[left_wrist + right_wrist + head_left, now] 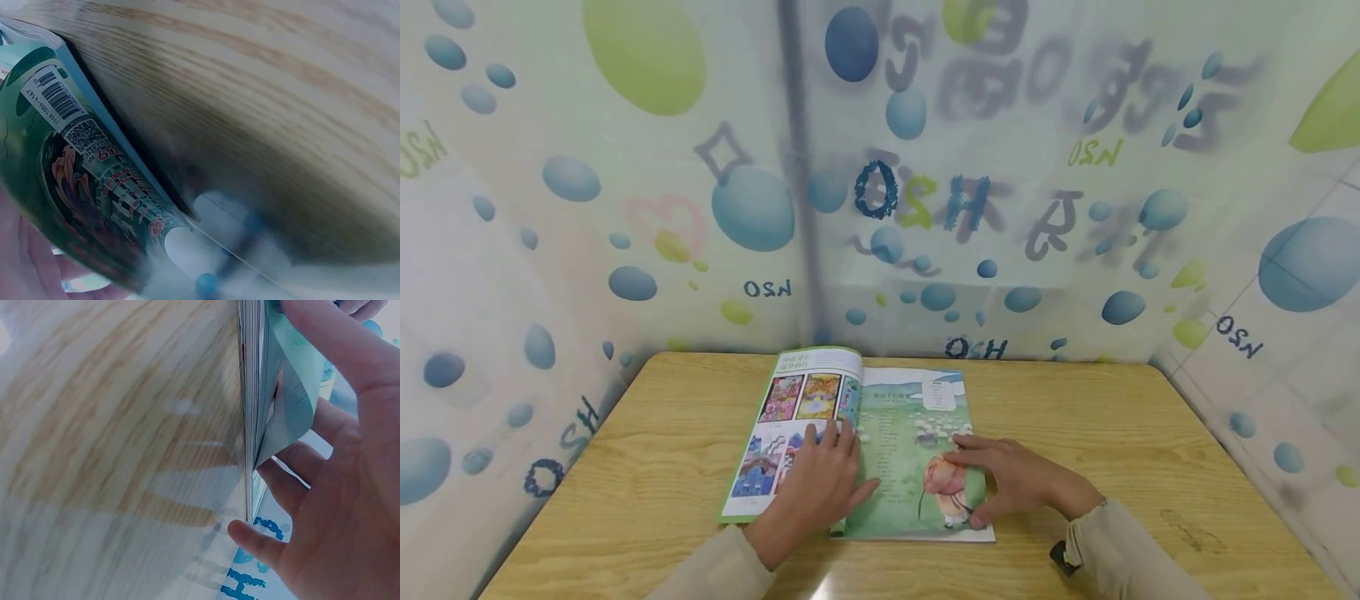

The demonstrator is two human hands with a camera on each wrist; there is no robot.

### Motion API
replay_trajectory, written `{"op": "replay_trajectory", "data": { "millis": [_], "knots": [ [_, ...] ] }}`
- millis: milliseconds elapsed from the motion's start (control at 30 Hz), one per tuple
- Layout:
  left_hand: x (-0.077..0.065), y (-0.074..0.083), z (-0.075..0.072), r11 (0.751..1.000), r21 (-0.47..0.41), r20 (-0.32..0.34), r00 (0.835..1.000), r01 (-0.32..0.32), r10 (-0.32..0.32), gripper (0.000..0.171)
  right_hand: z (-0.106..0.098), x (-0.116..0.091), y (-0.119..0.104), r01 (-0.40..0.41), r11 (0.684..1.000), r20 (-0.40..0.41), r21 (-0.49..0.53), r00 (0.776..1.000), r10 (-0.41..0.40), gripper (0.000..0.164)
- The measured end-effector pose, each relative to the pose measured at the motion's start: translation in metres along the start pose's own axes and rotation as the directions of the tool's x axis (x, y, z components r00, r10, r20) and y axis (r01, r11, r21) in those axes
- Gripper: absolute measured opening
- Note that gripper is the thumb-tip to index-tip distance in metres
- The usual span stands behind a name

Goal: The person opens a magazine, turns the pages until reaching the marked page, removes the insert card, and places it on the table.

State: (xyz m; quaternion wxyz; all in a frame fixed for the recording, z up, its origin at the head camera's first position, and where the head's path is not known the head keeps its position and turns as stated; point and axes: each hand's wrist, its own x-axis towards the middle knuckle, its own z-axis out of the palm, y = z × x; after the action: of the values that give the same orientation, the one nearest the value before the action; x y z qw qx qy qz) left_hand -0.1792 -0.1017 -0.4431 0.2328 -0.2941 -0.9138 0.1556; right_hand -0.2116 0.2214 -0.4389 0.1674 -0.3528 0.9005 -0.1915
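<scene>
Mag. lies open on table, gutter approx. 12–6 o'clock. R hand nearer rt page's free edge; page at 9 o'clock, edge bowed up. R fingers spread; pinch: can't tell. L hand straddles gutter, thumb splayed.

Large mirrored "H2O" lettering stands on the patterned curtain; the white barcode label on the green magazine cover reads "ISSN 1004-4167", upside down; printed characters on the open pages are too small to read
</scene>
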Motion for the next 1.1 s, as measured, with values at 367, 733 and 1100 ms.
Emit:
{"op": "replay_trajectory", "data": {
  "millis": [367, 733, 1100],
  "knots": [
    [0.001, 0.006, -0.006, 0.998, -0.059, 0.082, 0.997, 0.009, -0.005, 0.115, -0.003, 0.003, -0.004, -0.018, 1.000, -0.015, 0.014, 1.000, 0.018, 0.085],
    [0.001, 0.006, -0.006, 0.998, -0.063, 0.111, 0.994, 0.001, 0.006, 0.116, -0.007, 0.002, -0.009, -0.016, 0.997, -0.040, 0.080, 0.999, 0.019, 0.082],
    [-0.001, 0.002, -0.008, 0.998, -0.069, 0.076, 0.997, -0.011, 0.016, 0.107, -0.021, -0.006, -0.008, -0.079, 0.981, -0.069, 0.178, 0.993, 0.092, 0.067]
  ]
}}
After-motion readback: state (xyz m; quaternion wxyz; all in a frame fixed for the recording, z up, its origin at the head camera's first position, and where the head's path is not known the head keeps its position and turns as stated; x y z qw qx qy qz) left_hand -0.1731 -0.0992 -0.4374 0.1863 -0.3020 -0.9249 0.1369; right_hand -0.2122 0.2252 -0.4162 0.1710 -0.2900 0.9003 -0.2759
